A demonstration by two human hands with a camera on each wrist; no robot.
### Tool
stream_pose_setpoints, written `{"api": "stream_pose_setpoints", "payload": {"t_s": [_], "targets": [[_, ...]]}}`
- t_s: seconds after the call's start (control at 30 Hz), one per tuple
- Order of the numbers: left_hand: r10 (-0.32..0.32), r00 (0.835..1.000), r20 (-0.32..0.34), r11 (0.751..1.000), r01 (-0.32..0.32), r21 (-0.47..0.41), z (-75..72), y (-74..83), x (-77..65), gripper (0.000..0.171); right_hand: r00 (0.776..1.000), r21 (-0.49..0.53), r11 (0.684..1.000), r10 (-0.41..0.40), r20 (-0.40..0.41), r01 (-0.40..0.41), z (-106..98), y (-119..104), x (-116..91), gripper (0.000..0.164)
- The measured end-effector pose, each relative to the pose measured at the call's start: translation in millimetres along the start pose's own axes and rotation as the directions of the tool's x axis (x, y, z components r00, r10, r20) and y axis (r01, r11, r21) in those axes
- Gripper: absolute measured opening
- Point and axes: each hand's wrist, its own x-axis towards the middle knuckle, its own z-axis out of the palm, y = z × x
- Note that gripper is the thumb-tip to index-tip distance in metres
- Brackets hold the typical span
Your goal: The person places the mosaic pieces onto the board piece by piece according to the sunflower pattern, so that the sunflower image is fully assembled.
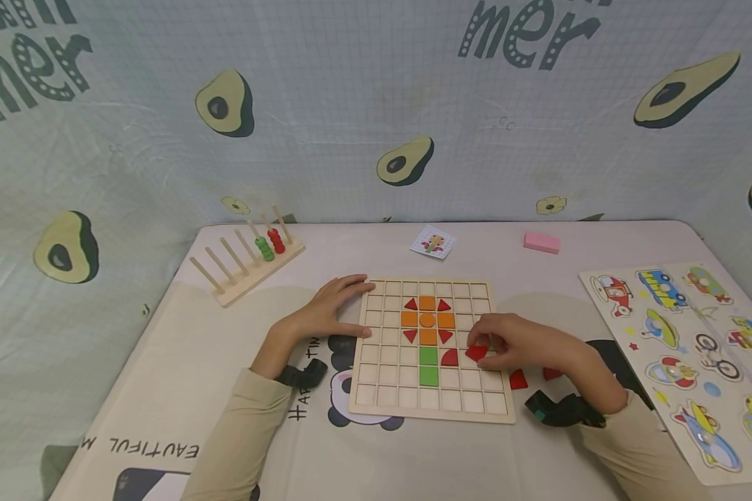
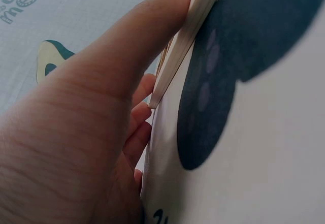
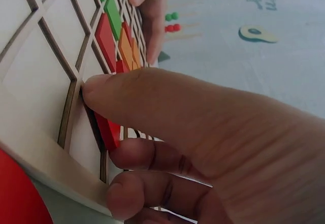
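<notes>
A wooden grid board (image 1: 391,394) lies on the table with orange squares (image 1: 427,303), an orange circle, small red triangles (image 1: 445,337), two green squares (image 1: 429,376) and a red quarter-circle (image 1: 450,358) in its cells. My left hand (image 1: 324,310) rests at the board's left edge, thumb and fingers spread, fingertips at the far left corner. Over the right part of the grid, my right hand (image 1: 520,342) pinches a red piece (image 3: 107,131) between thumb and fingers. That piece is tilted low over the cells, its outline partly covered by the fingers.
Red pieces (image 1: 518,379) lie right of the board, close under the right wrist. A picture card (image 1: 434,242) and a pink block (image 1: 542,242) are behind it. At back left stands a peg rack (image 1: 260,277) with green and red beads; a vehicle puzzle board (image 1: 683,348) lies at right.
</notes>
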Motion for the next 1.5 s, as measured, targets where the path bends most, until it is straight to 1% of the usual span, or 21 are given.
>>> {"api": "stream_pose_setpoints", "payload": {"t_s": [0.13, 0.23, 0.47, 0.7, 0.87, 1.17, 1.33, 1.5], "targets": [[0.008, 1.000, -0.006, 1.000, -0.008, 0.000, -0.1, 0.8, -0.3, 0.083, 1.000, -0.001, 1.000, 0.005, 0.005, -0.005, 1, -2, 1, 0.021], [0.003, 1.000, -0.003, 1.000, -0.003, 0.001, -0.2, 1.2, -0.5, 0.083, 1.000, 0.011, 1.000, 0.002, 0.011, -0.002, 1, -3, 2, 0.019], [-0.009, 1.000, 0.003, 1.000, 0.009, -0.002, -0.1, 1.4, -0.3, 0.084, 0.999, 0.015, 0.999, -0.043, -0.005, 0.043, 3, -6, 3, 0.015], [-0.005, 1.000, 0.001, 1.000, 0.005, -0.008, -0.4, 1.9, -0.3, 0.086, 0.999, 0.030, 0.998, -0.049, -0.008, 0.050, 5, -8, 5, 0.009], [0.001, 1.000, -0.002, 1.000, -0.001, -0.004, -0.4, 1.2, -0.1, 0.085, 0.998, 0.035, 0.997, -0.063, -0.016, 0.064, 9, -9, 8, 0.011], [-0.010, 1.000, 0.003, 1.000, 0.010, -0.008, -1.1, 2.0, -0.4, 0.086, 1.000, 0.021, 0.999, -0.029, -0.009, 0.029, 10, -12, 10, 0.010], [-0.018, 1.000, 0.006, 1.000, 0.018, -0.008, -1.1, 1.4, 0.3, 0.086, 0.999, 0.020, 0.999, -0.041, -0.013, 0.041, 9, -13, 9, 0.008], [-0.007, 1.000, 0.000, 1.000, 0.007, -0.003, -1.1, 1.1, -0.2, 0.085, 0.998, 0.003, 0.999, -0.050, -0.023, 0.051, 7, -12, 7, 0.004]]}}
